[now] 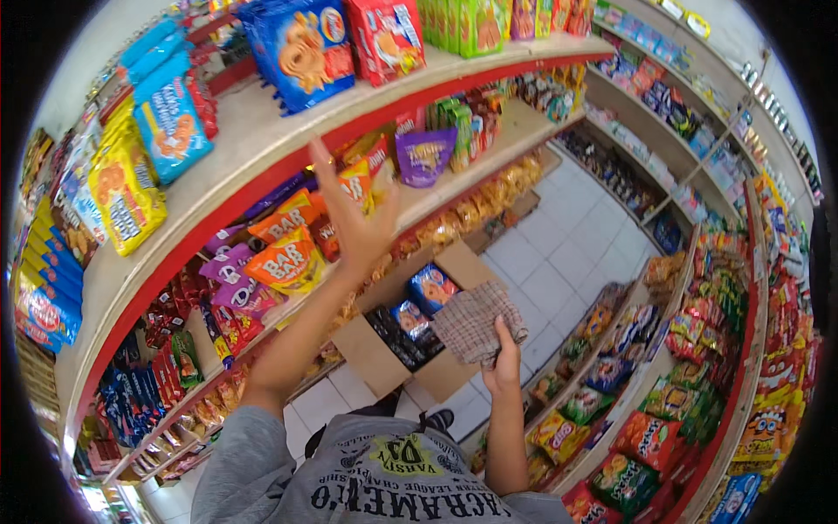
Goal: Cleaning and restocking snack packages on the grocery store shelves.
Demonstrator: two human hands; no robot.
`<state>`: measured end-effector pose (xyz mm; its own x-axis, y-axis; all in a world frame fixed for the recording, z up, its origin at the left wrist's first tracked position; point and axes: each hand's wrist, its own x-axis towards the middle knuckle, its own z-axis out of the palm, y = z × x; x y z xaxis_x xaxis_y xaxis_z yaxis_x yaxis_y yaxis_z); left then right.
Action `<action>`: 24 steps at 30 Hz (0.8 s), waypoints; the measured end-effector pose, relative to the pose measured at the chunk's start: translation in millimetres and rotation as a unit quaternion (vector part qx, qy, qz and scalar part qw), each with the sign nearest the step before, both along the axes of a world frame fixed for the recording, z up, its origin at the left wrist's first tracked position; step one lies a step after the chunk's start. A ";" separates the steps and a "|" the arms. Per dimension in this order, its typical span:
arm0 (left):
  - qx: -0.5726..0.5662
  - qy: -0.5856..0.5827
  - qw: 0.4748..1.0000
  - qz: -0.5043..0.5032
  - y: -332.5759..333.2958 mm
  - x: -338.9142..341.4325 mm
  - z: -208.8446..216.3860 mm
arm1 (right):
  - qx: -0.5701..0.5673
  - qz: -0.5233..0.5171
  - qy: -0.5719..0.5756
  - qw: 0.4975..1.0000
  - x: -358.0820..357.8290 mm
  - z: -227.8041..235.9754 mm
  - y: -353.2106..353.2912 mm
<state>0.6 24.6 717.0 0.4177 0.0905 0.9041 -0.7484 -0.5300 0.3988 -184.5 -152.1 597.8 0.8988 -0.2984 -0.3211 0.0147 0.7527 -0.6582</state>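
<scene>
My left hand [360,229] is raised in front of the left shelf, its fingers spread and somewhat blurred. Nothing shows in it. Orange snack bags [288,262] and a purple snack pouch [426,157] sit on the shelf level behind and beside it. In my right hand [504,360] is a folded brown checked cloth [476,325], gripped with the thumb on top. Below the cloth, an open cardboard box [367,354] stands on the floor with its flaps out. Inside it lie blue packs [431,286] and black packs [406,345].
The curved, red-edged shelf [236,170] on the left bears blue, yellow and red snack packs on its upper level. Another shelf [711,463] full of snack bags lines the right side. Between them runs a white tiled floor [559,227]. More stocked shelves [690,131] stand at the far end.
</scene>
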 end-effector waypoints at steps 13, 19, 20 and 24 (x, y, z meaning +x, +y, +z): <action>-0.248 0.840 0.448 -0.178 -23.2 11.9 -492.6 | -0.010 -0.224 0.264 0.938 -94.9 -77.4 -10.8; -0.201 0.851 0.480 -0.070 -67.7 49.8 -542.7 | 0.022 -0.257 0.299 0.919 -108.4 -118.7 34.6; -0.241 0.839 0.473 -0.118 -77.8 45.7 -550.2 | 0.039 -0.260 0.314 0.912 -113.3 -124.5 41.6; -0.181 0.801 0.570 0.018 -62.7 79.5 -583.0 | 0.064 -0.243 0.305 0.919 -95.4 -126.0 75.2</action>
